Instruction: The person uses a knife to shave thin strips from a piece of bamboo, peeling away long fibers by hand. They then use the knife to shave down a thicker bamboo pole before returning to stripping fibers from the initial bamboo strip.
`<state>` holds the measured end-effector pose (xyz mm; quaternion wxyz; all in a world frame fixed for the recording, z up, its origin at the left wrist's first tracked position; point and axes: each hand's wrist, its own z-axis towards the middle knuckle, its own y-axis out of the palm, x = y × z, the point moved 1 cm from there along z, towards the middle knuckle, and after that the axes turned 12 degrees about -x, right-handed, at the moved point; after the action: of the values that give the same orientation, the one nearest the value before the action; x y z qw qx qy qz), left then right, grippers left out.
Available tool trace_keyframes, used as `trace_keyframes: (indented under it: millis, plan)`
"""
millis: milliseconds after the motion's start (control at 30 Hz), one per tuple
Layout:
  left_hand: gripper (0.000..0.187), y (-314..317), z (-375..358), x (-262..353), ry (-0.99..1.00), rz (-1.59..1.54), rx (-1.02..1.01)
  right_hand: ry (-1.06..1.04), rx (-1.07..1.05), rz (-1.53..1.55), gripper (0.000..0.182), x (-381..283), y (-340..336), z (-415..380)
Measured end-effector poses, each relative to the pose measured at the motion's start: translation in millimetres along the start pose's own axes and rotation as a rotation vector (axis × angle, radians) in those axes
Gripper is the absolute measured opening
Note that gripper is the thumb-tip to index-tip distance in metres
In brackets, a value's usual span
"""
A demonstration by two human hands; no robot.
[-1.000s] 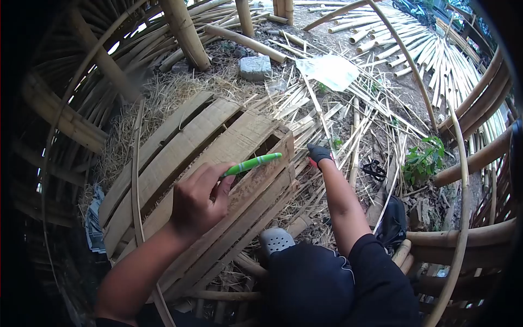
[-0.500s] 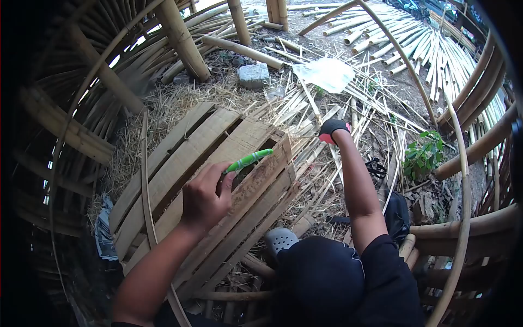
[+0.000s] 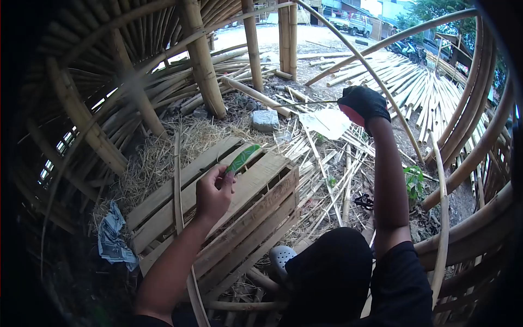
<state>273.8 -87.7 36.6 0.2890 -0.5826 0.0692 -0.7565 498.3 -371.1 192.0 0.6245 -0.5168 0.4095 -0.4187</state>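
My left hand (image 3: 213,191) is closed around a slim green object with pale markings (image 3: 242,158), held above a slatted wooden crate (image 3: 267,204). What kind of object it is, I cannot make out. A black glove with a red palm covers my right hand (image 3: 364,106), which is raised in front of me in a fist. From that fist a thin strip (image 3: 310,103) sticks out to the left, over the littered ground. A long bent bamboo strip (image 3: 178,201) runs upright across the crate, just left of my left hand.
Bamboo poles (image 3: 204,65) and curved bamboo strips frame the space around me. On the ground lie a grey block (image 3: 265,121), a white sheet (image 3: 329,122), straw, bamboo slivers and crumpled newspaper (image 3: 115,237). Cut bamboo poles (image 3: 403,76) are spread out beyond.
My right hand has risen and moved outward to the right, and the thin strip now shows from its fist. The green object, still in my left hand, points more steeply upward. The view has tilted up.
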Motion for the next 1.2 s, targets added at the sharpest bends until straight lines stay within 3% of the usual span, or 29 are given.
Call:
trace_keyframes:
  millis: [67, 133, 200, 233, 267, 300, 333, 400, 433, 467, 567, 633, 667, 733, 767, 867, 967, 1133, 1200]
  plan:
    - [0.02, -28.5, -17.3, 33.5, -0.098, -0.235, -0.037, -0.094, -0.019, 0.117, 0.033, -24.0, -27.1, -23.3]
    - [0.022, -49.1, -41.1, 50.1, -0.053, -0.273, -0.033, -0.295, 0.005, 0.321, 0.036, -48.5, -32.9, -40.9]
    - [0.025, -66.4, -68.8, 62.8, -0.017, -0.305, -0.023, -0.724, 0.06, 0.524, 0.022, -77.8, -20.9, -51.3]
    - [0.028, -72.7, -81.8, 69.3, -0.03, -0.378, -0.044, -0.932, 0.096, 0.447, 0.023, -105.4, -21.7, -64.6]
    - [0.033, -77.5, -94.9, 72.0, -0.046, -0.45, -0.063, -0.711, -0.248, 0.872, 0.021, -124.8, -14.3, -85.1]
    - [0.039, -81.0, -106.2, 64.3, -0.05, -0.498, -0.036, -0.671, -0.438, 0.995, 0.021, -143.2, -2.2, -97.9]
    - [0.039, -82.5, -116.2, 62.3, -0.059, -0.488, -0.008, -0.729, -0.536, 0.84, 0.023, -160.3, 0.6, -115.7]
    - [0.037, -81.3, -134.0, 58.1, -0.013, -0.634, 0.101, -0.848, -0.807, 0.842, 0.026, -183.7, 35.2, -139.0]
    - [0.034, -81.9, -140.9, 48.2, -0.019, -0.64, 0.147, -1.06, -0.657, 0.507, 0.035, -195.4, 44.4, -151.2]
    - [0.034, -83.6, -148.8, 43.5, -0.016, -0.636, 0.169, -1.004, -0.783, 0.53, 0.037, -202.5, 52.7, -163.9]
    - [0.03, -90.5, -170.2, 31.0, -0.091, -0.768, 0.311, -1.037, -0.831, 0.479, 0.036, -223.6, 64.4, -174.0]
    - [0.03, -99.0, -182.4, 21.4, -0.145, -0.718, 0.331, -1.209, -0.694, 0.485, 0.029, -237.6, 66.2, -168.6]
    - [0.029, -102.2, -186.8, 17.7, -0.186, -0.663, 0.338, -1.045, -0.817, 0.436, 0.027, -241.2, 63.5, -164.5]
    - [0.028, -107.5, -192.4, 15.6, -0.171, -0.644, 0.397, -0.963, -0.861, 0.422, 0.024, -249.3, 59.4, -154.4]
    - [0.028, -111.9, -195.7, 14.1, -0.171, -0.632, 0.425, -1.111, -0.786, 0.457, 0.021, -249.7, 76.7, -134.8]
    - [0.027, -128.4, -203.9, 8.6, -0.175, -0.623, 0.503, -0.987, -0.771, 0.542, 0.02, -257.3, 70.8, -123.4]
    - [0.026, -147.5, -209.1, 5.9, -0.15, -0.524, 0.661, -0.698, -0.875, 0.768, 0.028, -259.5, 84.0, -104.2]
    - [0.024, -195.7, -203.7, -3.8, -0.193, -0.587, 0.646, -0.531, -0.932, 0.952, 0.031, -256.3, 94.8, -102.2]
    - [0.025, -202.2, -200.2, -17.0, -0.254, -0.581, 0.555, -0.416, -0.968, 0.999, 0.033, -257.5, 100.9, -101.6]
